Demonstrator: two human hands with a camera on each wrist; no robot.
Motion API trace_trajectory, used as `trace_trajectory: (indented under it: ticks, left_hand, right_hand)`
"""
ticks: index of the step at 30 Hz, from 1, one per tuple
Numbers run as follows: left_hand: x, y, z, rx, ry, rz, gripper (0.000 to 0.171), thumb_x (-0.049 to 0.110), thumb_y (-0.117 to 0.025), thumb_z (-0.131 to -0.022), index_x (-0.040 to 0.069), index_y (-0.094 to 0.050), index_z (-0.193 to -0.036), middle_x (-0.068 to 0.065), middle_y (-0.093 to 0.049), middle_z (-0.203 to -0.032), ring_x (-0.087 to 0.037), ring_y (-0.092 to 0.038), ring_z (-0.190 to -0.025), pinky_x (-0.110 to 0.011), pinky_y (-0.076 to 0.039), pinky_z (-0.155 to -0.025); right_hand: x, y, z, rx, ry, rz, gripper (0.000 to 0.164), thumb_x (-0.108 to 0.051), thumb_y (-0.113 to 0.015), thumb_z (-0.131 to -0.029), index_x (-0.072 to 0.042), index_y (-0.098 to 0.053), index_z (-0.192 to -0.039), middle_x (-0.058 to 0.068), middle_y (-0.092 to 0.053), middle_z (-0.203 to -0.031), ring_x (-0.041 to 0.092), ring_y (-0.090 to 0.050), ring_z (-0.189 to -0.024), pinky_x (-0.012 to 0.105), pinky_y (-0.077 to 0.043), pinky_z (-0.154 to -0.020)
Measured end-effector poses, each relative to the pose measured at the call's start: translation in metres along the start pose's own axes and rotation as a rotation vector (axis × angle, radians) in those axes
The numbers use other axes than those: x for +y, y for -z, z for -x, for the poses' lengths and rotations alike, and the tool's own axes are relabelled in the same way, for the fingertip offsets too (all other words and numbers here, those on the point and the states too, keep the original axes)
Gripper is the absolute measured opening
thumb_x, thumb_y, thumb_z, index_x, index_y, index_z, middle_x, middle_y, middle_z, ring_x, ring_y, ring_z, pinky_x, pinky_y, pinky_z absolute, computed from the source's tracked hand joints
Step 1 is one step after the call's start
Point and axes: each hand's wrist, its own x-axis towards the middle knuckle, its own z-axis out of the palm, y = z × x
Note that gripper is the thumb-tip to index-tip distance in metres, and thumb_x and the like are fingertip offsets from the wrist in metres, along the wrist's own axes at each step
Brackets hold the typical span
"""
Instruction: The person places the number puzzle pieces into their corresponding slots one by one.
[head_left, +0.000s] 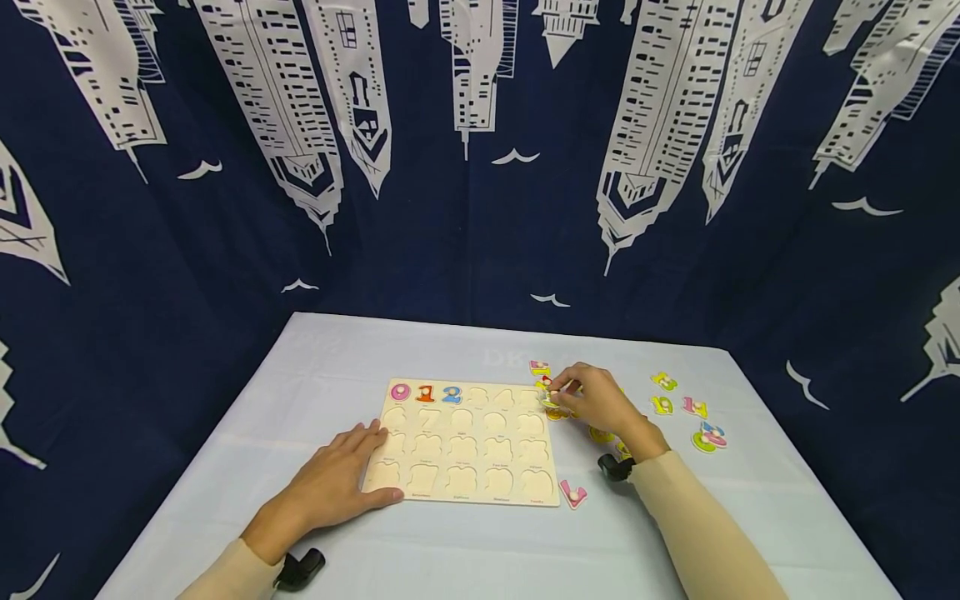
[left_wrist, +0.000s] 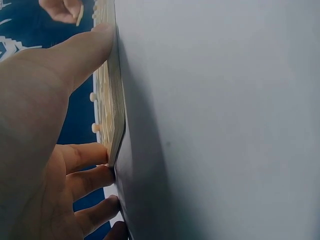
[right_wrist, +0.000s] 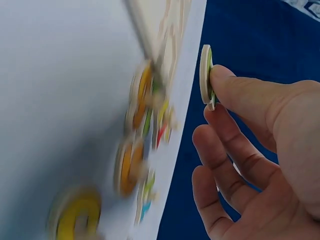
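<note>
The right hand [head_left: 596,402] pinches a green-faced wooden puzzle piece [right_wrist: 204,75] near the puzzle board's [head_left: 480,435] 2 o'clock edge; the left hand [head_left: 335,472], thumb and fingers apart, touches its 9 o'clock side. The piece looks light, stiff, smooth, likely best held by its rim.

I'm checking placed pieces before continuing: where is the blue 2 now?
In the head view, the blue 2 lies in the wooden board's top row, third from the left, immediately right of the orange-red 1.
</note>
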Motion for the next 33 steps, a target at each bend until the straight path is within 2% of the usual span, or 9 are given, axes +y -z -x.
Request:
trace_trajectory:
  ticks: [6,10,12,17,19,24,33]
  left_hand:
    - [0.0,0.001,0.0,0.001,-0.005,-0.005,0.114,0.079,-0.083,-0.094,0.004,-0.052,-0.174,-0.022,-0.043,-0.187,-0.054,-0.044,-0.17,-0.078,-0.046,-0.13]
    - [0.0,0.001,0.0,0.002,-0.007,-0.01,0.114,0.079,-0.083,-0.094,0.004,-0.052,-0.174,-0.022,-0.044,-0.186,-0.054,-0.045,-0.17,-0.078,-0.046,-0.129]
    - [0.0,0.001,0.0,0.002,-0.006,-0.012,0.114,0.079,-0.083,-0.094,0.004,-0.052,-0.174,-0.022,-0.044,-0.186,-0.054,-0.045,-0.17,-0.078,-0.046,-0.129]
    - [0.0,0.0,0.0,0.002,-0.003,-0.018,0.114,0.079,-0.083,-0.094,0.005,-0.052,-0.174,-0.021,-0.044,-0.186,-0.052,-0.045,-0.17,-0.078,-0.046,-0.129]
    - [0.0,0.0,0.0,0.004,-0.002,-0.019,0.114,0.08,-0.083,-0.094,0.005,-0.053,-0.174,-0.02,-0.044,-0.187,-0.052,-0.045,-0.17,-0.078,-0.046,-0.129]
    - [0.001,-0.001,0.001,0.007,-0.001,-0.014,0.113,0.08,-0.083,-0.093,0.006,-0.053,-0.174,-0.019,-0.045,-0.187,-0.051,-0.046,-0.17,-0.08,-0.046,-0.128]
    - [0.0,-0.001,0.001,0.012,-0.006,-0.014,0.112,0.08,-0.083,-0.094,0.006,-0.054,-0.174,-0.019,-0.045,-0.187,-0.051,-0.046,-0.17,-0.078,-0.047,-0.128]
  right_hand:
    - [-0.025,-0.022,-0.016,-0.002,0.056,-0.031,0.006,-0.013,-0.088,-0.104,-0.012,-0.088,-0.11,0.008,-0.081,-0.114,0.021,-0.075,-0.1,0.029,-0.057,-0.082]
    - [-0.042,-0.038,-0.028,-0.019,0.088,-0.051,0.005,-0.012,-0.089,-0.103,-0.011,-0.088,-0.109,0.006,-0.081,-0.111,0.017,-0.073,-0.096,0.035,-0.061,-0.087]
    - [-0.049,-0.046,-0.034,-0.027,0.104,-0.05,0.005,-0.012,-0.089,-0.103,-0.011,-0.089,-0.108,0.005,-0.082,-0.11,0.015,-0.072,-0.093,0.038,-0.059,-0.096]
    - [-0.063,-0.062,-0.045,-0.071,0.098,-0.078,0.003,-0.012,-0.087,-0.105,-0.011,-0.087,-0.107,0.005,-0.081,-0.109,0.011,-0.066,-0.089,0.036,-0.056,-0.093]
    - [-0.067,-0.068,-0.049,-0.084,0.092,-0.087,0.003,-0.013,-0.087,-0.105,-0.011,-0.087,-0.108,0.005,-0.08,-0.108,0.012,-0.064,-0.088,0.032,-0.056,-0.084]
    - [-0.072,-0.079,-0.057,-0.076,0.103,-0.057,0.004,-0.011,-0.088,-0.104,-0.012,-0.089,-0.108,0.001,-0.083,-0.103,0.009,-0.065,-0.089,0.028,-0.055,-0.086]
    - [-0.076,-0.086,-0.061,-0.058,0.082,-0.03,0.004,-0.012,-0.088,-0.104,-0.01,-0.089,-0.107,0.002,-0.082,-0.103,0.011,-0.067,-0.093,0.031,-0.058,-0.089]
